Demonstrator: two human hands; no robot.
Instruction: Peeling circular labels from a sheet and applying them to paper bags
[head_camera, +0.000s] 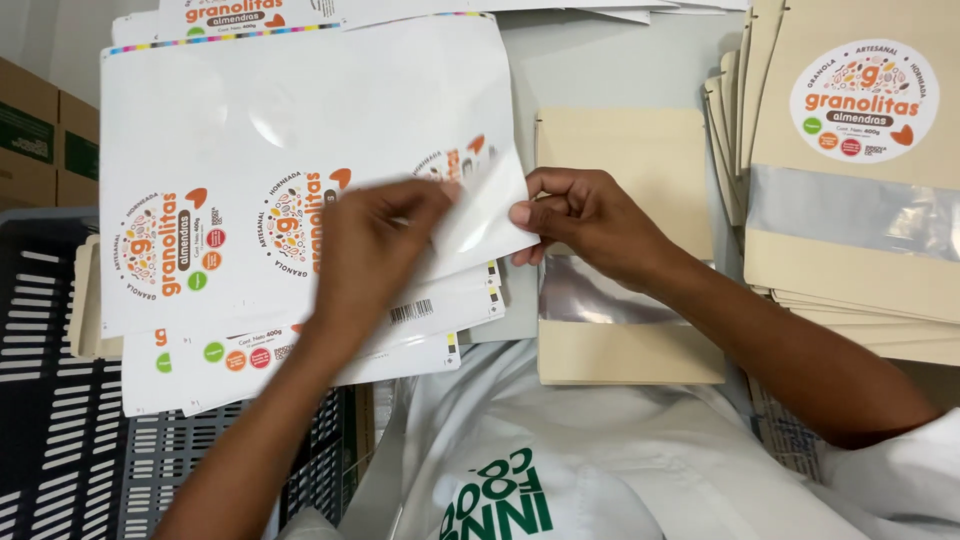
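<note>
Head view: left hand presses the sticker sheet, fingers flat. Right hand pinches the sheet's right corner, just above a tan bag on the table.

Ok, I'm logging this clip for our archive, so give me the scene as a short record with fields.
Setting: grey table, seen from the head camera
Left hand: left hand pressing on the label sheet, fingers at a round sticker
Right hand: right hand pinching the sheet's lifted corner
Under the hands: unlabelled kraft pouch with a clear window
Right side: stack of labelled pouches
Left side: dark slotted crate, cardboard boxes
</note>
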